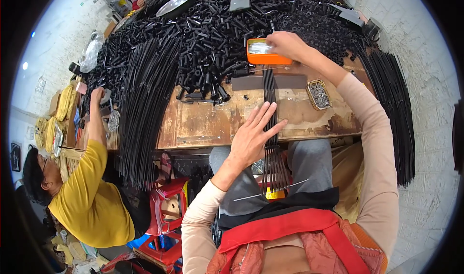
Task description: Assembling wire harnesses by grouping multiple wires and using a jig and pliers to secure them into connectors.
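My left hand [253,134] lies flat with fingers stretched over a narrow row of thin black rods [269,88]. The rods run across the table's front edge, and their near ends fan out above my lap. A thin silvery wire [249,196] crosses near those ends. At the far end of the row, my right hand [288,46] dips bent fingers into an orange box [270,59] of shiny silvery pieces. Its fingertips are partly hidden, and what they pinch cannot be made out. A grey flat bar [292,82] lies crosswise by the rods.
A small tray of metal bits [319,95] sits right on the wooden table [203,124]. Black tubular parts [217,32] heap up behind. Long black rod bundles hang at left [145,110] and right [394,114]. A person in yellow [94,196] works at left, beside a red stool [169,201].
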Demonstrator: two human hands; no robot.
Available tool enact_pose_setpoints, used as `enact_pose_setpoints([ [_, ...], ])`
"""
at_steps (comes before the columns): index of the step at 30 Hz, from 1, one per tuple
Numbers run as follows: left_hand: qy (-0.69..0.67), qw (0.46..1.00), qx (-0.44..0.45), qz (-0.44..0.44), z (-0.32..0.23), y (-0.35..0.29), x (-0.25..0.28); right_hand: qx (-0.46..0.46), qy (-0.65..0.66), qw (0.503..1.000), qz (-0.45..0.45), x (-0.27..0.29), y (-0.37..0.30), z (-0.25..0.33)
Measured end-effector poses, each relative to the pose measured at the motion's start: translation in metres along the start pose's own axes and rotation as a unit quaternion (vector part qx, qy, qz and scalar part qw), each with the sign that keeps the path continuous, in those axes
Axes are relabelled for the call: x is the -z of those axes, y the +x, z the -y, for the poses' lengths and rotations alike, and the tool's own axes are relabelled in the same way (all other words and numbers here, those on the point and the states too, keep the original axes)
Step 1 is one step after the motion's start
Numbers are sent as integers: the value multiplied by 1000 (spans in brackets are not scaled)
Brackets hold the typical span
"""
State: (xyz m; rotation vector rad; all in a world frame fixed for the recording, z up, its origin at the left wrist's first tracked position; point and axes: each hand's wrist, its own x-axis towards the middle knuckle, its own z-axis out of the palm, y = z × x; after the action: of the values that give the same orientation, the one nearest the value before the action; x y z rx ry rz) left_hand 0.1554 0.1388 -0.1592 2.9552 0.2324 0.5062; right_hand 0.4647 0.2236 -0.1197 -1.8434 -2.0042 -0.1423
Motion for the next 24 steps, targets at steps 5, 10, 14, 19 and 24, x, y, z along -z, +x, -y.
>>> enact_pose_setpoints([
  [5,-53,999,1,-13,-6,-1,3,-43,13,994,96,1,17,-17],
  [10,-45,999,-1,-16,-12,-6,-2,-22,21,999,-8,9,-2,-7],
  [14,-23,999,-1,-31,-13,-17,-7,80,24,992,-90,23,-48,37],
  [19,-17,998,-6,-53,-10,-16,-15,68,-3,998,11,15,-96,35],
  [24,-10,999,0,-49,-14,-15,-15,92,24,995,21,21,-102,27],
])
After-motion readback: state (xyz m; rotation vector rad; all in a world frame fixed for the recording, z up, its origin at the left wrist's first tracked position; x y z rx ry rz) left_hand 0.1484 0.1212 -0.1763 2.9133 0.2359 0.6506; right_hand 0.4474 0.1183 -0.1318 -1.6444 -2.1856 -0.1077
